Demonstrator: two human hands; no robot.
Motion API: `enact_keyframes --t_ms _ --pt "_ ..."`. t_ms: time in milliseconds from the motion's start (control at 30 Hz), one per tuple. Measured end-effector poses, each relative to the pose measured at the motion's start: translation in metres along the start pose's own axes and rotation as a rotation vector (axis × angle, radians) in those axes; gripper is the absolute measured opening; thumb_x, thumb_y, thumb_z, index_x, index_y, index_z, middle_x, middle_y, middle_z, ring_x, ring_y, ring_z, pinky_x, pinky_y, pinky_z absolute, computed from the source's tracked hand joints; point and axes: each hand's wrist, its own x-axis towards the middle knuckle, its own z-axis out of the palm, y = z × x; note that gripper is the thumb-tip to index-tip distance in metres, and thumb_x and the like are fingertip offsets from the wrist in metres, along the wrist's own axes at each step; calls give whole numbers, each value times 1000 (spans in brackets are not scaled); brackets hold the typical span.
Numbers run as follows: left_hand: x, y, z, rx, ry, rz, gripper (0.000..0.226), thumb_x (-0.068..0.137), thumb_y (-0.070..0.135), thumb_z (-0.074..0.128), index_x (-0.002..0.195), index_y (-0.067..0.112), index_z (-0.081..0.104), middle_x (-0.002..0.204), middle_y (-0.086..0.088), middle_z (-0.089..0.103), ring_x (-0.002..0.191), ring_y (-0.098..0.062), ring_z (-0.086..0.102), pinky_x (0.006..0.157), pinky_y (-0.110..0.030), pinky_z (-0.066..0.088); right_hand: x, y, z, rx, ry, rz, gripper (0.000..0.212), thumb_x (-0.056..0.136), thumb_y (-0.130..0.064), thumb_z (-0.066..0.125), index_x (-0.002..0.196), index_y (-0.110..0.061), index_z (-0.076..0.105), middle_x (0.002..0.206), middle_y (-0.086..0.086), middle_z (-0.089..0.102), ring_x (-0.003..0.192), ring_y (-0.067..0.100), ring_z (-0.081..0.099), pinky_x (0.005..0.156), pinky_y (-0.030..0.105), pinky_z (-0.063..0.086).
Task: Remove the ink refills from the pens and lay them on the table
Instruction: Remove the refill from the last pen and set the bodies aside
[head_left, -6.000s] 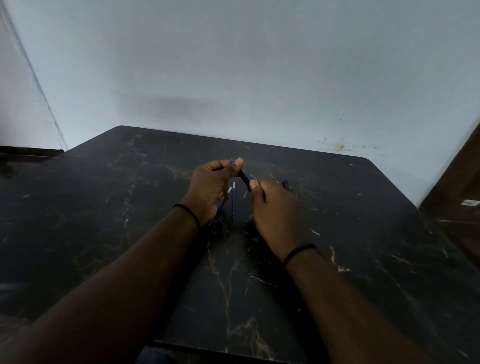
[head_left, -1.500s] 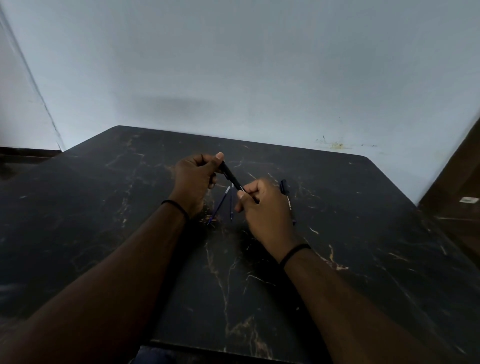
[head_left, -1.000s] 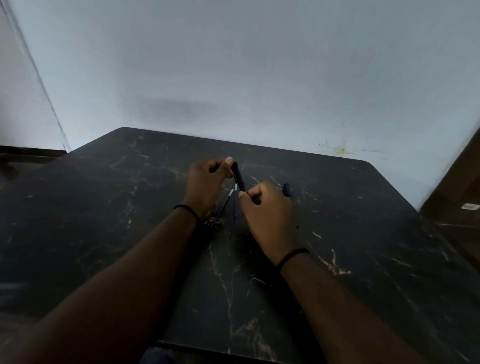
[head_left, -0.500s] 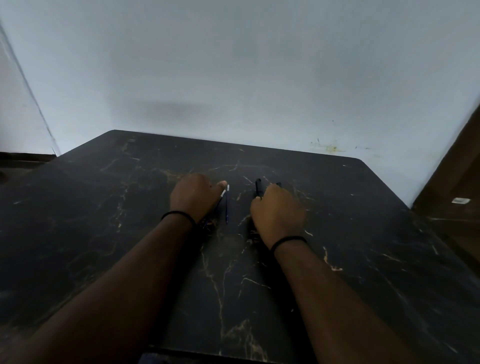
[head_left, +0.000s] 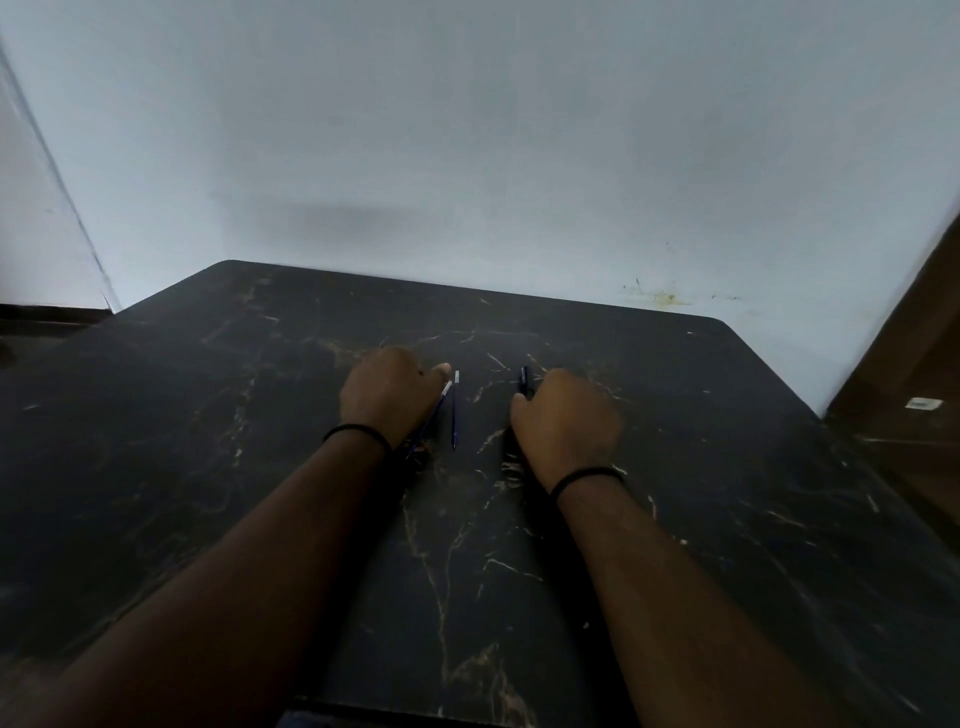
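Observation:
Two thin blue ink refills lie on the black marble table (head_left: 727, 467) between my hands. One refill (head_left: 454, 410) lies straight; the other refill (head_left: 435, 410) is slanted, with its lower end hidden under my left hand (head_left: 387, 397). That hand rests on the table as a loose fist with its thumb near the refill tips, and nothing shows in it. My right hand (head_left: 566, 421) is also curled on the table. The end of a black pen (head_left: 524, 380) pokes out past its index finger; the rest of the pen is hidden.
A pale wall stands just behind the table's far edge. A dark wooden panel (head_left: 914, 364) rises at the right, with floor below it. Both forearms stretch across the table's near half.
Both hands have come down from holding the black pen in the air and now rest on the table. The pen went down with my right hand. The two refills have not moved.

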Motion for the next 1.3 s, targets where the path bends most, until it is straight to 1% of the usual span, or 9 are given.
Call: enact_keyframes --t_ms 67,233,400,633,767,900,1033,1133,1300 --pt "-1 0 0 -6 4 0 58 92 49 55 51 9 45 53 -6 51 56 -26 53 52 -29 31 3 4 -2 49 17 25 31 92 -40 56 73 -18 47 70 -3 45 67 21 46 61 28 33" --pt "-1 0 0 -30 8 -4 59 93 47 56 48 10 43 48 -3 46 48 -21 48 47 -25 28 13 26 -8 109 10 119 28 93 -38 52 86 -14 64 82 3 65 80 26 65 66 30 46" --pt "0 -2 0 -16 19 -7 59 93 45 56 48 11 41 47 -1 43 46 -18 44 46 -25 26 13 35 -7 91 -87 166 25 86 -31 57 89 -9 68 91 11 70 88 33 66 68 30 46" --pt "1 -2 0 -28 19 8 59 94 43 56 47 10 42 46 -2 43 46 -19 44 47 -25 27 15 43 -12 62 -79 201 20 90 -28 60 92 -11 69 97 11 70 90 32 66 65 29 43" --pt "0 -3 0 -54 5 3 58 94 43 57 49 9 42 48 -5 43 49 -24 45 51 -27 32 15 48 -15 79 -82 202 22 89 -29 59 88 -9 68 94 12 69 87 33 66 66 31 46" --pt "0 -2 0 -59 12 -2 59 94 43 57 49 8 42 47 -5 43 48 -25 45 52 -28 34 13 42 -17 140 -17 187 34 92 -44 57 87 -12 66 86 8 68 82 29 66 64 30 45" --pt "1 -2 1 -32 20 -11 58 94 44 57 49 8 47 49 -6 49 47 -22 47 48 -26 32 3 26 -15 71 -17 69 38 93 -49 53 84 -14 67 80 3 66 75 23 64 64 28 44" --pt "1 -3 1 -35 18 -8 60 94 43 57 48 7 44 47 -5 47 48 -24 49 48 -26 31 -6 12 -13 19 -62 -1 38 93 -49 54 77 -16 62 67 -3 54 66 20 56 61 28 39" --pt "0 -3 1 -50 -6 -6 56 94 44 56 52 9 50 50 -6 49 49 -23 50 52 -27 37 -8 4 -11 10 -115 -20 24 95 -35 57 77 -19 56 72 -1 54 80 22 66 62 28 39"
